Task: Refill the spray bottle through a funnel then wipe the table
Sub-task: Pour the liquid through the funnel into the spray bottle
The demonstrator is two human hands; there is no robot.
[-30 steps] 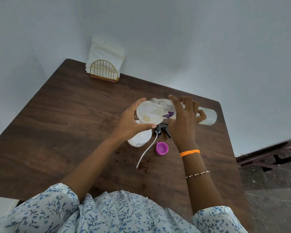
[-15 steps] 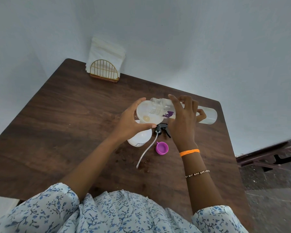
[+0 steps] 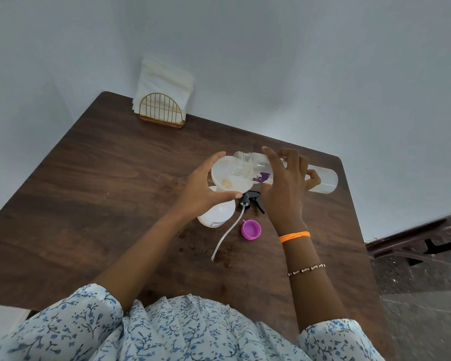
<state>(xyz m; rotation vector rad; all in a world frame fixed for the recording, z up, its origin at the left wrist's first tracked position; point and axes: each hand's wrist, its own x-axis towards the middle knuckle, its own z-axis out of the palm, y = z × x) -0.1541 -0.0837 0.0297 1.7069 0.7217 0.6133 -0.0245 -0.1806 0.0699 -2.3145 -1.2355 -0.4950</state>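
Closest to you is your blue-flowered sleeve point(image 3: 71, 327) and both forearms reaching out over the dark wood table point(image 3: 89, 204). Your right wrist has a beaded bracelet point(image 3: 305, 270) and, further up, an orange band point(image 3: 294, 236).

Taking the spray bottle point(image 3: 216, 213) as the reference: it stands near the middle of the table, white, with a small label low on its side, print too tiny to read. Just right of it and a bit nearer you lies the purple cap point(image 3: 251, 229), open side up. The trigger sprayer head point(image 3: 250, 201) lies on the table right beside the bottle, its dip tube point(image 3: 225, 237) trailing back toward you past the cap.

Sitting on top of the spray bottle is the white funnel point(image 3: 229, 178). Your left hand point(image 3: 203, 188) is wrapped round the funnel rim, thumb on the near edge and fingers curled over the far side, so it's got a proper hold.

Your right hand point(image 3: 287, 183) grips the clear refill bottle point(image 3: 320, 179), tipped on its side to the right of the funnel with its threaded open neck over the funnel bowl. It has a purple mark on it, but I can't make out any words.

Far behind the spray bottle, by the wall, a gold wire napkin holder point(image 3: 162, 113) holds white napkins point(image 3: 164, 82).
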